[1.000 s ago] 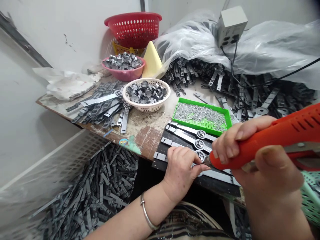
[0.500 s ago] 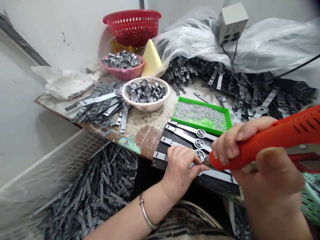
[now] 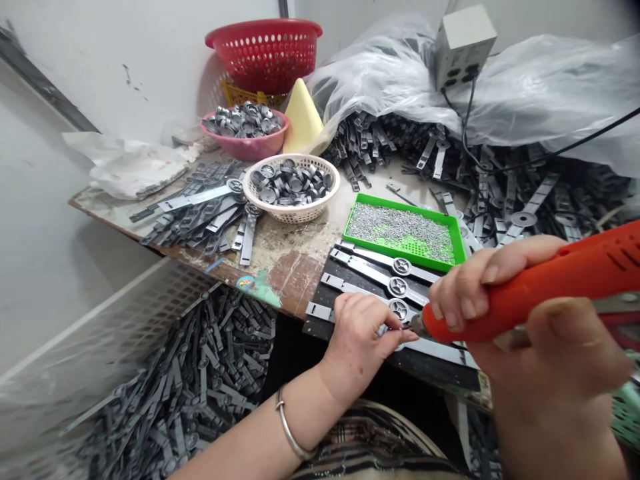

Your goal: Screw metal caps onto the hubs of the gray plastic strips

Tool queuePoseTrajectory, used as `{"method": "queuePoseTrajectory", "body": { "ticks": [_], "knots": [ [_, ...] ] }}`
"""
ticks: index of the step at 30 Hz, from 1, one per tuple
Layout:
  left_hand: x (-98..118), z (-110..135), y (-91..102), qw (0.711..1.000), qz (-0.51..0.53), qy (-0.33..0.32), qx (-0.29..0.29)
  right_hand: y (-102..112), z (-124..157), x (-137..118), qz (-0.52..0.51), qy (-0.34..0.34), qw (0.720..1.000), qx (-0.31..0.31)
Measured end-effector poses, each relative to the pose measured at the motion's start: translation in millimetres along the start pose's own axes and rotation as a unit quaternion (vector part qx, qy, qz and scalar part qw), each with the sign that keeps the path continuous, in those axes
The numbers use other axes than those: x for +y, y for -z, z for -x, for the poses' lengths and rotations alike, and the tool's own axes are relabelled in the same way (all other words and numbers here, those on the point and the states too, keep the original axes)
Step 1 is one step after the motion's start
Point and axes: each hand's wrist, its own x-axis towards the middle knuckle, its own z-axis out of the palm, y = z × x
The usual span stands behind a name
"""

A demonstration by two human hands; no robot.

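My right hand (image 3: 505, 320) is wrapped round an orange electric screwdriver (image 3: 540, 283) whose tip points down-left at a grey plastic strip (image 3: 385, 283) lying on a black board (image 3: 345, 313) at the table's front edge. My left hand (image 3: 363, 337) rests on the nearest strip with thumb and forefinger pinched together right at the tool's tip; what they pinch is too small to make out. Three strips with round hubs lie side by side on the board. Behind them a green tray (image 3: 457, 233) holds small silver screws.
A white basket (image 3: 293, 213) and a pink bowl (image 3: 245, 148) hold round grey caps; a red basket (image 3: 265, 53) stands behind. Grey strips are piled at the left (image 3: 200, 213), back right (image 3: 500, 187) and in a mesh bin (image 3: 190, 387) below. A grey power box (image 3: 463, 43) sits on plastic sheeting.
The orange tool has dipped slightly lower and its tip sits closer to my left fingers. My left hand stays pinched on the nearest strip.
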Motion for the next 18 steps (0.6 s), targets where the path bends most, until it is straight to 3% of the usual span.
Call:
{"method": "queuePoseTrajectory", "body": {
  "ticks": [13, 18],
  "knots": [
    [1.3, -0.7, 0.7, 0.999, 0.018, -0.021, -0.026, 1.0, 1.2, 2.9, -0.001, -0.008, 1.0, -0.006],
    [1.3, 8.9, 3.5, 0.997, -0.051, -0.052, 0.01, 7.4, -5.5, 8.7, 0.007, 0.005, 1.0, 0.025]
  ]
}}
